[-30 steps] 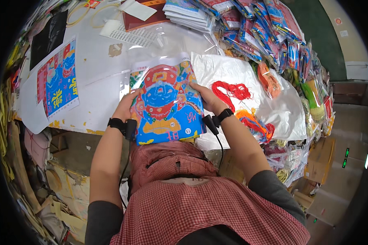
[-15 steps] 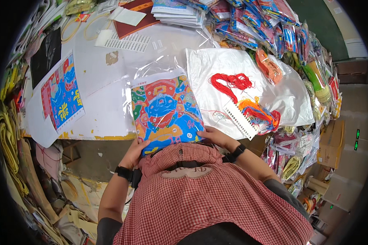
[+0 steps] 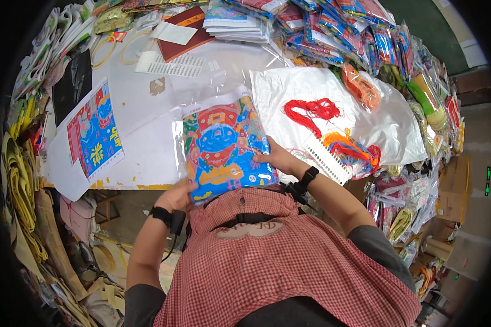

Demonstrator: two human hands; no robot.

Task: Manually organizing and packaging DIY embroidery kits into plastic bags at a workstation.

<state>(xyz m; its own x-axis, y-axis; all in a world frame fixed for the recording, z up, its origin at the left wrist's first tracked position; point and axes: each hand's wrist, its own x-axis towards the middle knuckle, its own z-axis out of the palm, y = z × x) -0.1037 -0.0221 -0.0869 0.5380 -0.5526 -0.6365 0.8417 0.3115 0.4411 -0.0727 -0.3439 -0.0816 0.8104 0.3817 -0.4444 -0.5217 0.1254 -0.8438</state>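
A clear plastic bag [image 3: 230, 173] with a colourful cross-stitch-style printed sheet in it lies at the table's front edge, close to my apron. At its lower left corner, the fingers of my left hand [image 3: 178, 197] grip the bag; they are slightly blurred. My right hand [image 3: 281, 159] pinches the right edge, thumb on top and the other fingers partly hidden. Just right of the bag, red thread [image 3: 315, 110] and a bundle of orange, blue and red threads [image 3: 354, 152] rest on a white plastic sack [image 3: 390, 128], beside a white punched card [image 3: 328, 159].
Another printed sheet [image 3: 100, 131] lies on the table's left side near a black plastic piece [image 3: 73, 84]. Stacks of packed bags [image 3: 333, 27] line the far right. Booklets [image 3: 238, 24], embroidery hoops [image 3: 102, 52] and a dark red folder [image 3: 183, 38] sit at the back.
My right hand has moved up along the bag's right edge. My left hand has shifted slightly at the lower left corner, and the bag has tilted a little.
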